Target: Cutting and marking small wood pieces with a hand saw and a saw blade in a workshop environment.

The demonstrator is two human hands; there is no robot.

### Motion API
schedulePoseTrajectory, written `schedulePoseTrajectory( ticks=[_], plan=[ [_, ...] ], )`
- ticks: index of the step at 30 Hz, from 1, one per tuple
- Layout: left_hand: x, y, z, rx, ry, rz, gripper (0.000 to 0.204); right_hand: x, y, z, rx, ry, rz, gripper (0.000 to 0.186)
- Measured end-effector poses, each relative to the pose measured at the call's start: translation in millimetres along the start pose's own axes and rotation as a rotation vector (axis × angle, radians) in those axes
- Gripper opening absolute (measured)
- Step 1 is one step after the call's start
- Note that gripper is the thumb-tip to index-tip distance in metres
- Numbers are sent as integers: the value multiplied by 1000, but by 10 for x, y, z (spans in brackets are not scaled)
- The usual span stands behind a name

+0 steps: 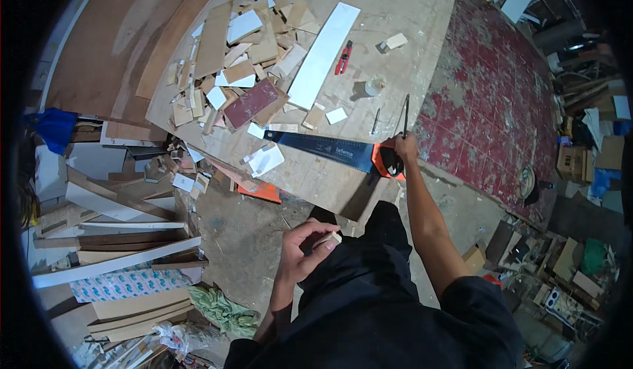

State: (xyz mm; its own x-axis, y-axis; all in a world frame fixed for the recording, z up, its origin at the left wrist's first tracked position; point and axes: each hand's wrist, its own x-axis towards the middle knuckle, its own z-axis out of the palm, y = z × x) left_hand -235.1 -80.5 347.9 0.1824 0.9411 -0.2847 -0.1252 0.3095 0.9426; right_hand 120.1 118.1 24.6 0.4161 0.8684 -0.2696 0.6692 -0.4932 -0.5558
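Observation:
My left hand (302,250) is closed around a small pale wood block (331,238), held low in front of my dark clothing. At the near right edge of the wooden worktable (422,13), my right hand (407,147) is closed on a slim dark rod-like tool (406,113) pointing away from me. Right beside that hand is the orange and black handle of a handsaw (323,146); whether my fingers touch it, I cannot tell. The saw lies flat, its dark blade stretching left across the table. A thin dark pointed piece (376,122) rests beyond the saw.
Wood and white board offcuts (254,46) pile up on the table's left. A long white board (325,56), a red-handled tool (343,58), a clear cup (374,87) and a wood block (394,42) lie farther back. Scrap boards (119,244) clutter the left floor; red flooring (488,112) lies right.

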Motion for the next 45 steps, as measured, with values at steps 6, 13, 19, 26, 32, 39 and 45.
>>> schedulePoseTrajectory(
  ticks=[6,13,19,26,32,39,45],
  plan=[
    [-127,-27,258,11,183,-49,25,487,-372,54,-94,-34,-177,44],
    [-54,-62,696,-80,384,-96,24,349,-347,-61,1,192,-534,70],
    [264,-279,495,-212,397,-222,23,-426,-749,214,388,-175,-332,37],
    [494,-253,-158,-232,324,-288,28,-986,-2813,797,169,-385,-919,39],
    [502,-180,-928,-219,230,-352,25,-694,-3922,1626,-455,-293,-1141,79],
    [398,-213,-1623,-257,267,-382,26,-558,-4312,1925,-847,-435,-1153,69],
    [506,-63,-1800,-130,313,-77,34,-489,-3747,1444,-144,-733,-1064,57]
  ],
)
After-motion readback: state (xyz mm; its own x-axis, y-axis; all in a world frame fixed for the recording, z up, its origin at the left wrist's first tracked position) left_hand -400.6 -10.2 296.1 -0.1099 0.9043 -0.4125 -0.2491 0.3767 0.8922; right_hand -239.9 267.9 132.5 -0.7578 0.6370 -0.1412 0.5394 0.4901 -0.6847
